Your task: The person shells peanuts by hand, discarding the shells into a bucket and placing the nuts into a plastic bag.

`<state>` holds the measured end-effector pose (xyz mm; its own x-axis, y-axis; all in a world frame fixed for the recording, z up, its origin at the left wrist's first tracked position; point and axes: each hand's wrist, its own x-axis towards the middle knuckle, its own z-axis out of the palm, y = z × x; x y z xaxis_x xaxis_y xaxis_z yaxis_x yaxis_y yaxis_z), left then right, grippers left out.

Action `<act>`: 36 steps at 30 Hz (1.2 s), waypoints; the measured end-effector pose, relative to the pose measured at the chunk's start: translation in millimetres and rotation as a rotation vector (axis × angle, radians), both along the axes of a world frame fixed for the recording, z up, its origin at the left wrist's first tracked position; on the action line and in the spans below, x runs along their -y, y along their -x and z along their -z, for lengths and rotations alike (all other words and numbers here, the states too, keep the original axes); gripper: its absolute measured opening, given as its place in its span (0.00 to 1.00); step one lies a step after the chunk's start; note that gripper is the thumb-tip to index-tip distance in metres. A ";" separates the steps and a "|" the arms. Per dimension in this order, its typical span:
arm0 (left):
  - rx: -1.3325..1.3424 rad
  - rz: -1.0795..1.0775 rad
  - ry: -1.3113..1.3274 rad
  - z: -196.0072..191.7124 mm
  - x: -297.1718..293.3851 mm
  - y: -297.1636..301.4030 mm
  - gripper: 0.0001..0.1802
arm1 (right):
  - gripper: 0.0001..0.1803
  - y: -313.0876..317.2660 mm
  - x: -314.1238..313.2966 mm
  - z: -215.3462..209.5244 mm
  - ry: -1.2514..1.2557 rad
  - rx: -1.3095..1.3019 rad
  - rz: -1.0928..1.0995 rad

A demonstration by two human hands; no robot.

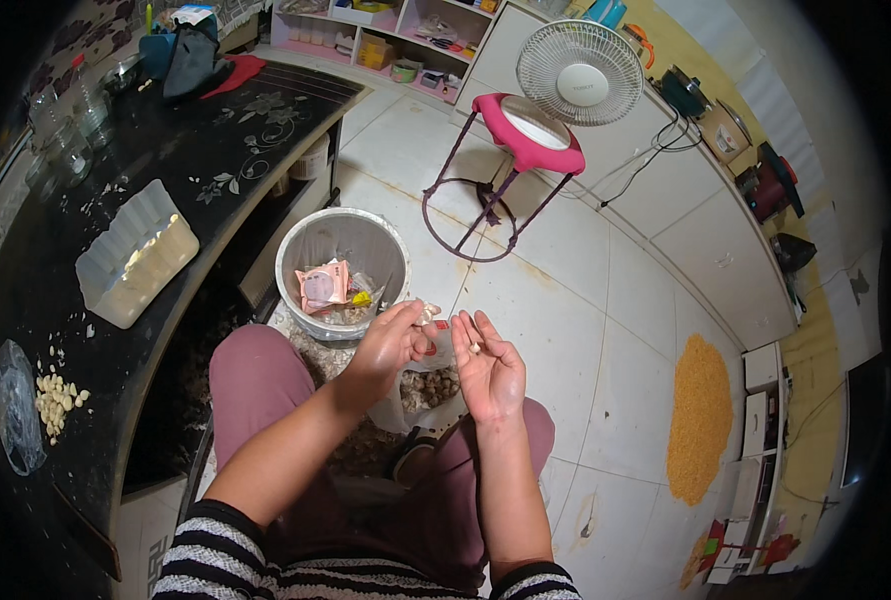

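Observation:
My left hand [383, 350] is closed, its fingertips pinching a whitish piece of garlic [426, 316] in front of the bin. Close beside it, my right hand [492, 376] is turned palm up with its fingers long and slightly curled. A small pale garlic clove [474, 348] rests in it by the thumb. Below the hands, between my knees, a plastic bag holds brownish, unpeeled cloves [430, 387]. To the left on the black table lies a heap of peeled cloves [58, 402]. A translucent plastic tub [115, 285] there has a few pale cloves inside.
A bin [287, 290] with wrappers inside stands just ahead. Beyond it are a pink-topped stool [555, 158] and a fan [580, 75]. A crumpled plastic bag [15, 408] and glass jars sit on the black table [255, 90]. Yellow grain [700, 420] covers floor at right.

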<state>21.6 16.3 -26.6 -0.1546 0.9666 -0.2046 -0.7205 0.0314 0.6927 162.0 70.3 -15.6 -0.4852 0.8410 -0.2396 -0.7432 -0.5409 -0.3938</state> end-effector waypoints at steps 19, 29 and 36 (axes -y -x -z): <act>-0.360 -0.006 -0.085 -23.8 16.6 9.4 0.10 | 0.15 16.9 13.8 -9.8 -0.217 0.329 -0.133; -0.628 -0.113 -0.115 4.7 5.6 5.9 0.06 | 0.14 30.0 25.3 -7.1 -0.350 0.501 -0.080; -0.785 -0.205 -0.143 10.0 5.8 9.3 0.06 | 0.12 31.7 26.6 -9.1 -0.397 0.601 -0.096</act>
